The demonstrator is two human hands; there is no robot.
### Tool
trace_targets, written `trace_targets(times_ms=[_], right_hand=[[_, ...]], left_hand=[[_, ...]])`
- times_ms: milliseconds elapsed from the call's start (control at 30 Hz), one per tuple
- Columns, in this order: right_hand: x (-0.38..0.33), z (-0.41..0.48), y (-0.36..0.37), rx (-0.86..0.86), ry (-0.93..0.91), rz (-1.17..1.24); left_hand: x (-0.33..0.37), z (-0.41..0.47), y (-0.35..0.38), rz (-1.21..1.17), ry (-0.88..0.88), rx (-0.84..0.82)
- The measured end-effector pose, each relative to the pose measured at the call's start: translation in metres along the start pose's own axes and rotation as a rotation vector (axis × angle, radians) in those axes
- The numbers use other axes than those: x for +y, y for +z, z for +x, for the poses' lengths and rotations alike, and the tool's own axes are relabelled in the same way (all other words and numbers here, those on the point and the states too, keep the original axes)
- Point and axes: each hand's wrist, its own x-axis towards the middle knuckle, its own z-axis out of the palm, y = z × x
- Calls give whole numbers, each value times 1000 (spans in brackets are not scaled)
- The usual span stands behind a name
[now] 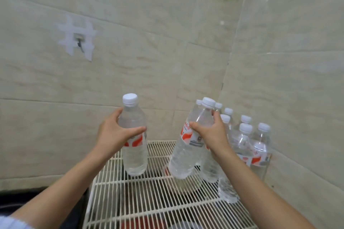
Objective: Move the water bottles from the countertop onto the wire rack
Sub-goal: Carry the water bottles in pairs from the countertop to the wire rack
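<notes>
My left hand [115,134] grips a clear water bottle [134,156] with a white cap and red-and-white label, held upright just above the white wire rack [141,202]. My right hand [210,134] grips a second bottle [186,156] near its shoulder; this one tilts, its base over the rack's middle. Several more bottles [260,147] of the same kind stand packed together on the rack's right side, in the wall corner. Some of them are partly hidden behind my right hand and forearm.
Pale tiled walls close off the back and right side of the rack. A taped wall hook [79,40] sits high on the left. A dark surface [37,199] lies left of the rack. Red and dark shapes show beneath the wires.
</notes>
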Motion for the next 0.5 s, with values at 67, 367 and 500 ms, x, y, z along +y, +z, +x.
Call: trace_targets(times_ms=[67, 367, 500], right_hand=[[10, 20, 10, 42, 14, -64], [28, 113, 61, 16, 116, -231], [51, 128, 81, 15, 149, -278]], left_hand=[[-4, 10, 2, 46, 11, 9], [-4, 72, 49, 101, -8, 27], [-16, 93, 70, 105, -25, -2]])
